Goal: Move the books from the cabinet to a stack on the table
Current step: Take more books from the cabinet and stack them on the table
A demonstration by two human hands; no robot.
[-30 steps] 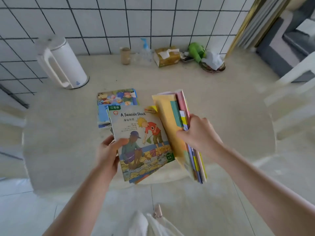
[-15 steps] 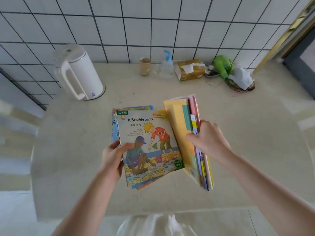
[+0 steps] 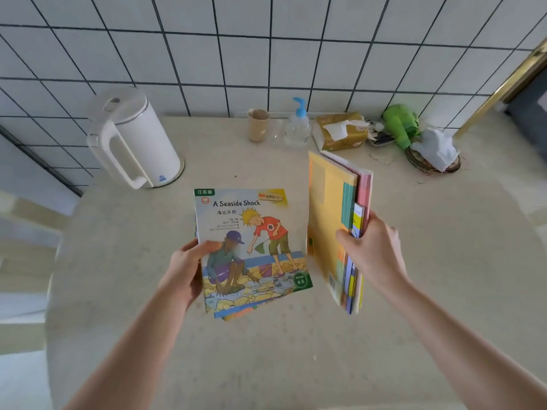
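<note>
The left hand's (image 3: 185, 272) thumb lies curled over the left edge of the "A Seaside Shock" book (image 3: 253, 247), the other fingers hidden under it, so the hand grips the book with its cover facing up. Just beneath that book, coloured edges of a few more thin books (image 3: 236, 313) peek out at the bottom; whether they rest on the table (image 3: 266, 365) or are held with it is hard to tell. To the right of that thumb, the right hand (image 3: 374, 255) clamps a bundle of books (image 3: 331, 232) stood on edge, thumb on the yellow cover, remaining fingers wrapped behind the pink back. The two sets sit just beside each other without touching. Beyond the fingers, near the tiled wall, stand a white kettle (image 3: 133, 137), a beige cup (image 3: 258, 124), a pump bottle (image 3: 297, 125) and a tissue pack (image 3: 340, 131).
</note>
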